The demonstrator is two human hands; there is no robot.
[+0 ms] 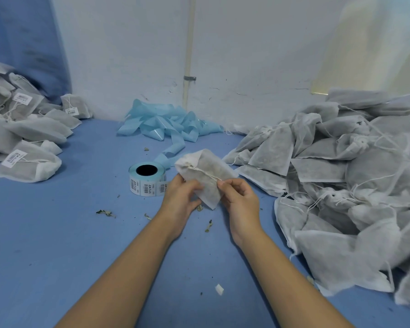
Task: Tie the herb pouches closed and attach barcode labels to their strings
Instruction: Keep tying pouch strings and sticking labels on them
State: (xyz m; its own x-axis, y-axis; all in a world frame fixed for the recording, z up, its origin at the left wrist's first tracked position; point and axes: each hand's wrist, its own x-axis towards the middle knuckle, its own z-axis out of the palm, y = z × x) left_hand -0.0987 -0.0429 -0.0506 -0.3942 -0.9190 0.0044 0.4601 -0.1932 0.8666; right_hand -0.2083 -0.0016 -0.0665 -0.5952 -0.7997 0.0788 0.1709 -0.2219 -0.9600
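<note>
Above a blue counter [57, 233], mid-task: one herb pouch [205, 177] held up between both hands, just in front of the roll of barcode labels [147, 179]. Left hand [181, 197] gripping the pouch's lower left edge, fingers curled under the fabric. Right hand [240, 200] pinching the free end of the drawstring [202, 172], thumb and forefinger closed on it, cord running taut up to the gathered neck. Neck puckered, seemingly drawn shut, though any knot too small to make out.

Off to the right, a large heap of untied pouches [341, 185] with loose strings; off to the left, a smaller stack of labelled pouches [26, 143], white barcode tags showing. Behind the roll, a tangle of pale blue backing strip [171, 124] against the wall. Scattered herb crumbs [105, 212] on the counter near the wrists.

Judged best practice for the step in hand: steady pull along the cord's line, left hand bracing the pouch body so nothing spills, neck cinched fully before knotting, enough tail left free to take a label from the roll close by.
</note>
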